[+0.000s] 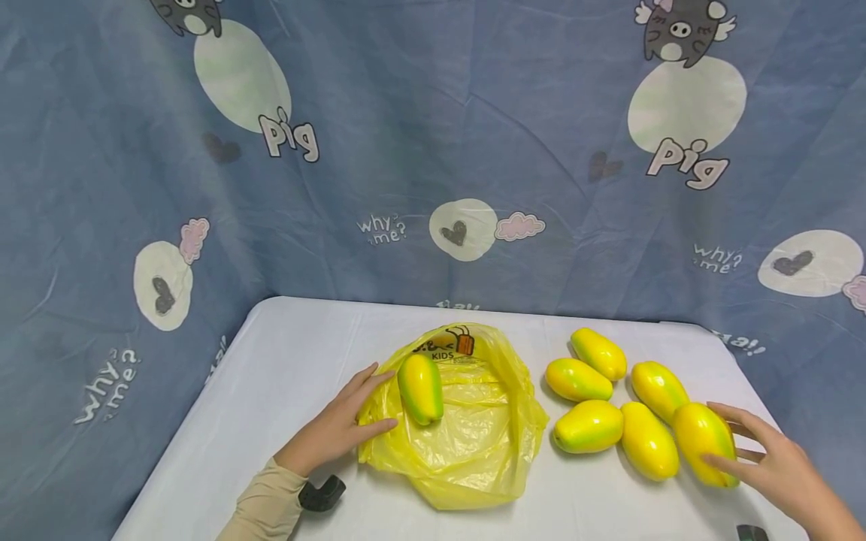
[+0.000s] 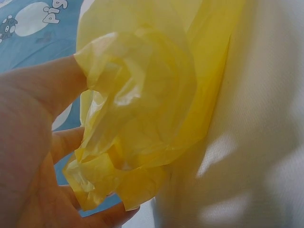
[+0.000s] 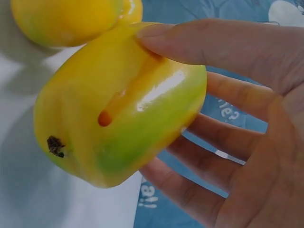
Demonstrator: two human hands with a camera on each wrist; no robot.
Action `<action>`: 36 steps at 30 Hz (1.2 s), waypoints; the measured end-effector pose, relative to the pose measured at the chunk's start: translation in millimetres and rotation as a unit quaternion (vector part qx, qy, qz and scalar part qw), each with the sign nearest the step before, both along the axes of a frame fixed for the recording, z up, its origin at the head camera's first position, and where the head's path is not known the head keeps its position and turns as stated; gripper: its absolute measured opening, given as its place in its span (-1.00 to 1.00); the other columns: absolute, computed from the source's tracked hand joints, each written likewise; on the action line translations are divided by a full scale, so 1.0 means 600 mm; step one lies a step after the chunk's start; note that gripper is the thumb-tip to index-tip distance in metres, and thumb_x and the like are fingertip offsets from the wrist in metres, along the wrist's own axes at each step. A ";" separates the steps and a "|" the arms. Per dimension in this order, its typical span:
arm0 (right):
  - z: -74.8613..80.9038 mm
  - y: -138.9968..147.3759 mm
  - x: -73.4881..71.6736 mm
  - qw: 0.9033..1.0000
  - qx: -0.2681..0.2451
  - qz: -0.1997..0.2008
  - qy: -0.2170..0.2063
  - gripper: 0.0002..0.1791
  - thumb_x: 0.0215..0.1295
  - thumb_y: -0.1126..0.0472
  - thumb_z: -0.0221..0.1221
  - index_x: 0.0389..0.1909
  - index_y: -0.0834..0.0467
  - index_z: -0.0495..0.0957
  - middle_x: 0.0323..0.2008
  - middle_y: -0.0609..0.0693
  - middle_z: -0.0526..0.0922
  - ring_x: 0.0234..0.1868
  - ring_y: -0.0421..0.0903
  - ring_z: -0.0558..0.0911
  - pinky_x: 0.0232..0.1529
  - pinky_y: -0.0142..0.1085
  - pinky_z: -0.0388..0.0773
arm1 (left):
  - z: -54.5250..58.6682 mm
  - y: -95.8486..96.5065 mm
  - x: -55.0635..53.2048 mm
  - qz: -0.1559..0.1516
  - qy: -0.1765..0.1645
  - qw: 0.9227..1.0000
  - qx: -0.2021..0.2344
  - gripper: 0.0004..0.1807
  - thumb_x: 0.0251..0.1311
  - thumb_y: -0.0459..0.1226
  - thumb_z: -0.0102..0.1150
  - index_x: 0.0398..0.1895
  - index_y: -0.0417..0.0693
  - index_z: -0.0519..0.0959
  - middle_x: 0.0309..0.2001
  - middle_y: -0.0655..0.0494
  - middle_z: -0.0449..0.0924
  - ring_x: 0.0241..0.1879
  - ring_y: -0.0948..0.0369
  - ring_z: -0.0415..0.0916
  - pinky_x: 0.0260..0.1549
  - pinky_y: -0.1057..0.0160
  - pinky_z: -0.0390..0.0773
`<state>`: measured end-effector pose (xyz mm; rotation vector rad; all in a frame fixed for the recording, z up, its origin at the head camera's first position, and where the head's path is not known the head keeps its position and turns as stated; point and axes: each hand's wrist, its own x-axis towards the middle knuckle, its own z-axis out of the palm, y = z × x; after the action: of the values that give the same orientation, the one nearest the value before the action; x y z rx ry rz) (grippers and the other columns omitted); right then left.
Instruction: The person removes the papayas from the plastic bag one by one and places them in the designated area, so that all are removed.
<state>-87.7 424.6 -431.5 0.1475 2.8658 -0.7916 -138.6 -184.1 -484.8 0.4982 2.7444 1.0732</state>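
Observation:
My right hand [image 1: 778,462] grips a glossy yellow-green papaya [image 1: 705,443], thumb across one side and fingers [image 3: 213,137] behind it. In the right wrist view this papaya [image 3: 123,109] shows a dark stem scar and an orange streak. Several similar papayas [image 1: 648,442] lie close by on the right of the table. My left hand [image 1: 338,424] rests at the left side of a yellow plastic bag [image 1: 473,428], thumb and fingers spread over its edge. Thin bag film [image 2: 142,95] covers some fingertips in the left wrist view. One papaya [image 1: 421,389] is inside the bag's wide mouth.
A white cloth [image 1: 271,376] covers the table. Behind it hangs a blue curtain [image 1: 406,150] with pig prints. Black camera mounts [image 1: 322,494] show near both wrists.

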 end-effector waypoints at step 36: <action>-0.025 0.006 -0.005 1.000 0.002 -0.003 -0.027 0.01 0.41 -0.26 0.23 0.50 0.45 0.16 0.38 0.61 0.26 0.27 0.52 0.37 0.14 0.33 0.55 | -0.002 0.001 0.001 -0.004 0.001 1.000 -0.003 -0.16 0.31 0.19 0.29 0.60 0.39 0.19 0.67 -0.10 -0.04 0.60 -0.21 0.06 0.41 -0.39 0.29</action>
<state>-90.5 428.2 -446.6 0.1755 2.8177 -0.7717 -138.3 -183.8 -485.8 0.5113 2.7442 1.0636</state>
